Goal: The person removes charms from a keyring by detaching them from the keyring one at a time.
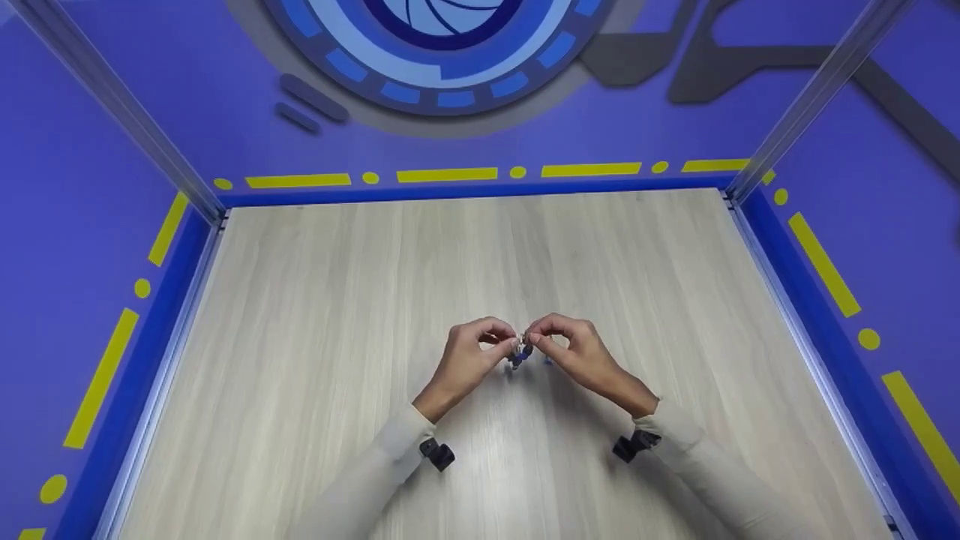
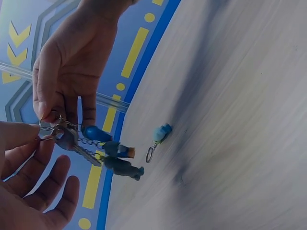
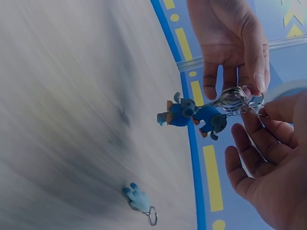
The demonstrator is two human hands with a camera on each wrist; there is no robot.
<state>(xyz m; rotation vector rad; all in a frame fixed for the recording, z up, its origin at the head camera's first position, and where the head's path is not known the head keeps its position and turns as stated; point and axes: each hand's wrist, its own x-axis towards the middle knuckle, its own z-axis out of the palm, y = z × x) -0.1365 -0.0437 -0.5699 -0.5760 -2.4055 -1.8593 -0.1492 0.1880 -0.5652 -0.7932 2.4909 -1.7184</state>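
Note:
Between thumb and fingertips my left hand [image 1: 469, 356] pinches a metal ring [image 2: 45, 139] of a key bunch. The right hand [image 1: 589, 360] pinches the ring's other side, its fingertips close to the left ones. A silver key [image 2: 67, 139] hangs from the rings, with several small figure charms on chains. In the right wrist view two show as blue figures with grey animal heads, one charm [image 3: 180, 112] beside another charm [image 3: 211, 120]. On the table below lies a separate light-blue keychain figure [image 2: 162, 133] with its own ring [image 2: 150, 154].
The pale wood-grain table [image 1: 337, 300] spreads around both hands. Blue walls [image 1: 187, 112] with yellow markings enclose its back and sides, with metal posts at the corners. A small black camera [image 1: 437, 454] sits on the left wrist and another camera [image 1: 636, 445] on the right.

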